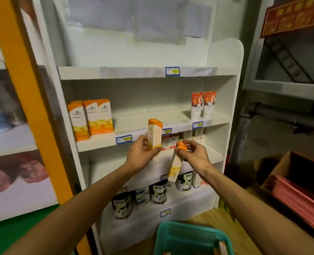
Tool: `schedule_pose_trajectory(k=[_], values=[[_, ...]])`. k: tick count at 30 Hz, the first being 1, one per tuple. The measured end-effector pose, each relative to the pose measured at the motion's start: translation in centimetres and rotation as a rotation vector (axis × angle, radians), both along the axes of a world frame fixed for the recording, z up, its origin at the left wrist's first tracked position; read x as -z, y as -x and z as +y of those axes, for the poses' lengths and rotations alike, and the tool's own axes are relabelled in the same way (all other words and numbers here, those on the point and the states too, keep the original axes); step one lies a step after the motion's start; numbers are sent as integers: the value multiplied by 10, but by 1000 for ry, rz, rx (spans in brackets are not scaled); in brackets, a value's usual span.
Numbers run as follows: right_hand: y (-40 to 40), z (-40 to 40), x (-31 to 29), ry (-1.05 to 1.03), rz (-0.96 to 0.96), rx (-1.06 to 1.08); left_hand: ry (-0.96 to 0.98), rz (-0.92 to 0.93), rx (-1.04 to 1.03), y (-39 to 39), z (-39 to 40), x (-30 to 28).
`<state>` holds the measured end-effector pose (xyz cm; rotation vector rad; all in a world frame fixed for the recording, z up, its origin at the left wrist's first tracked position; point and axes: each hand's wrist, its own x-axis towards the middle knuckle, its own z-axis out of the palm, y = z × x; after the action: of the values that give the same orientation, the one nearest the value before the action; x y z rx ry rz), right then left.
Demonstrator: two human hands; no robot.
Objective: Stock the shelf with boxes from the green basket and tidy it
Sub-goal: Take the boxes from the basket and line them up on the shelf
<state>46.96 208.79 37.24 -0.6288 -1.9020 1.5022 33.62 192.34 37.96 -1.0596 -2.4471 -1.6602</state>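
Note:
My left hand (pixel 143 153) grips an upright orange-and-white box (pixel 154 133) by its lower part, in front of the middle shelf (pixel 152 124) of the white shelf unit. My right hand (pixel 194 153) pinches the orange top of a second, matching box (pixel 176 162), which hangs tilted downward. Three like boxes (pixel 90 119) stand in a row at the left of that shelf. The green basket (pixel 191 238) sits low in front of me, with a box edge showing inside.
Two red-and-white boxes (pixel 203 105) stand at the shelf's right end. Small boxes fill the shelf below, and tins (pixel 159 192) line the lower shelves. An orange post (pixel 32 100) stands to the left. A cardboard carton with pink trays (pixel 298 192) sits at right.

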Motion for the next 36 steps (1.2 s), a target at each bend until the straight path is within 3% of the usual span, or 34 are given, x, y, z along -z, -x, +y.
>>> schedule_pose_trajectory(k=[6,14,27,31,36], values=[[53,-3,-66,-76,68,-22,-17,42,-113,39,-1,-60],[136,10,-113,-159,159,-26,17,10,-254,104,12,-73],[218,-2,-90,-327,220,16,2,-17,-318,158,45,-50],[212,-1,-83,-334,159,16,36,-11,-311,153,44,-45],[177,-3,-55,-486,-110,29,117,152,-387,125,36,-40]])
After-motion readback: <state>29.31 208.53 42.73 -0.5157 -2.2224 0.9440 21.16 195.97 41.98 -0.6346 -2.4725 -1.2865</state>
